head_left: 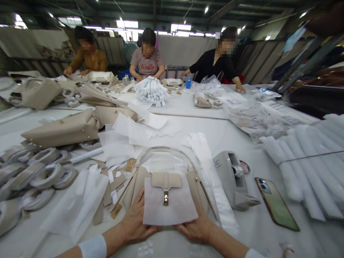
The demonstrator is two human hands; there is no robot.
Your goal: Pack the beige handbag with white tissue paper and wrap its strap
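A beige handbag [166, 179] stands on the white table in front of me, its long handle arching up behind it. Its flap, with a gold clasp, lies over a thin white paper sheet [170, 215] that covers the bag's front. My left hand [135, 220] grips the lower left side, fingers curled under the bottom edge. At the lower right, my right hand [197, 225] grips it the same way. The sheet partly hides the fingers of both hands. Loose white sheets [122, 139] lie behind the bag's left side.
A tape dispenser [228, 179] and a phone [276, 204] lie to the right, beside bundled white padding [303, 168]. Strap rolls [44, 157] and more beige bags [63, 130] crowd the left. Three co-workers are across the table, near a white bundle [151, 91].
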